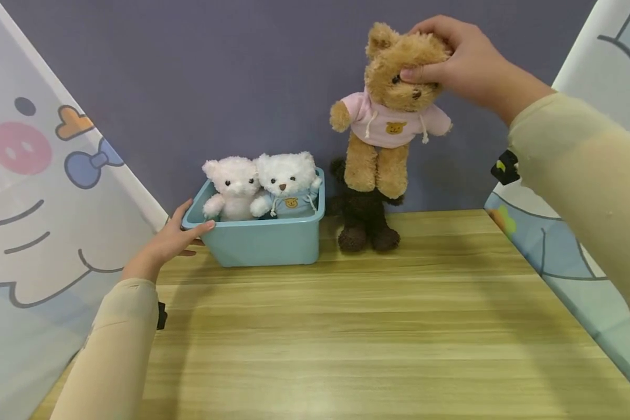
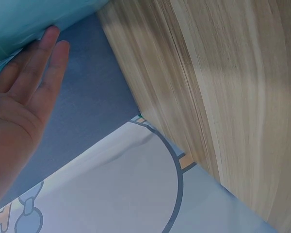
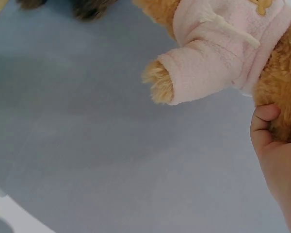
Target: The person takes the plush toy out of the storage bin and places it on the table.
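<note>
My right hand [image 1: 467, 64] grips a light brown teddy bear [image 1: 388, 125] by its head and holds it up. The bear wears a pink hoodie, which also shows in the right wrist view. My left hand [image 1: 170, 239] rests at the left corner of a blue plastic bin [image 1: 268, 245], its thumb on the rim. In the left wrist view its fingers [image 2: 34, 73] lie fairly straight against the bin's outer wall. A pale pink bear [image 1: 236, 201] and a white bear [image 1: 289, 181] in a blue hoodie sit side by side in the bin.
A dark brown bear [image 1: 364, 219] sits right of the bin, partly hidden behind the raised bear's legs. The wooden table [image 1: 346, 332] runs back to a grey-blue panel [image 1: 163, 76]. Cartoon-printed cloths [image 1: 26, 245] flank both sides.
</note>
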The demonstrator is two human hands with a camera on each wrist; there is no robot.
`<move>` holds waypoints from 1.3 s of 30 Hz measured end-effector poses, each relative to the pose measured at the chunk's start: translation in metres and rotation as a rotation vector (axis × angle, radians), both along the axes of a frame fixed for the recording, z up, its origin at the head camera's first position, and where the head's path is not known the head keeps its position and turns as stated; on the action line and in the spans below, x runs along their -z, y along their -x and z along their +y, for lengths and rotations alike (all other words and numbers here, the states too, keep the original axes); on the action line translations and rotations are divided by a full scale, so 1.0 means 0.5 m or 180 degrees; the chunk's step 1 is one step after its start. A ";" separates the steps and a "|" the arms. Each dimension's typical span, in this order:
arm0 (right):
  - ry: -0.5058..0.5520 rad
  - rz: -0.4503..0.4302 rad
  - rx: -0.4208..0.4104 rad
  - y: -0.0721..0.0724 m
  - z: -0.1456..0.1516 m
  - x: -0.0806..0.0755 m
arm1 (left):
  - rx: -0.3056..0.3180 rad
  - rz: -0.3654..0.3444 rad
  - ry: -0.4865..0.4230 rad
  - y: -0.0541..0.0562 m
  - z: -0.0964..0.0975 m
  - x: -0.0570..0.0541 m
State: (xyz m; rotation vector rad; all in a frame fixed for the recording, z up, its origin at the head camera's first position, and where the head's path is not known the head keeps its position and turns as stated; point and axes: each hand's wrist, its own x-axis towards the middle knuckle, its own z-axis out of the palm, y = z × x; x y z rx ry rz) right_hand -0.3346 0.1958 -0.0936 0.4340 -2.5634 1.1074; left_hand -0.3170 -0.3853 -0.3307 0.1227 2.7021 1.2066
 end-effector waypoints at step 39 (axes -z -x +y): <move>-0.1091 -0.1098 0.0195 0.039 0.238 0.272 | -0.0066 0.0053 -0.0005 -0.004 -0.016 0.013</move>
